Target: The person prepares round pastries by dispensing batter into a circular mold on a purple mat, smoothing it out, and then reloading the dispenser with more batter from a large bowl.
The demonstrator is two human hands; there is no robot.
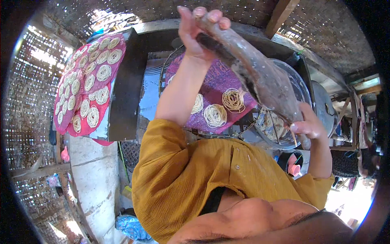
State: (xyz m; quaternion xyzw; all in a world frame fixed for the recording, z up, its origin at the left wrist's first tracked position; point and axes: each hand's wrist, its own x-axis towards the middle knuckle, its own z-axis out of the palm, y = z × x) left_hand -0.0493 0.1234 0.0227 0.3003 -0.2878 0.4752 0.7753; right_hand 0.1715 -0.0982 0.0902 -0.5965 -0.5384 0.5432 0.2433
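Observation:
A long, worn, brown-grey wooden piece (pixel 266 75) with a dark hollow along one side slants across the work area, raised in both hands. My left hand (pixel 196 34) wraps its far upper end, fingertips curled over the top. My right hand (pixel 310 123) grips its lower right end, thumb along the side. Beneath it lies a purple cloth (pixel 211 81) bearing several pale noodle-like coils (pixel 215 116) and one yellower coil (pixel 233 101). Part of that cloth is hidden behind my left forearm and the wooden piece. A large basin (pixel 305 87) sits under its right end, with pale, dough-like material (pixel 271 124) inside.
At left, pink cloths (pixel 83 101) hold several rows of similar coils. A dark upright panel (pixel 129 85) stands between them and the purple cloth. A round metal lid (pixel 323 101) leans at right. Below the basin is a pink cup (pixel 294 170). Woven walls (pixel 235 10) surround the space.

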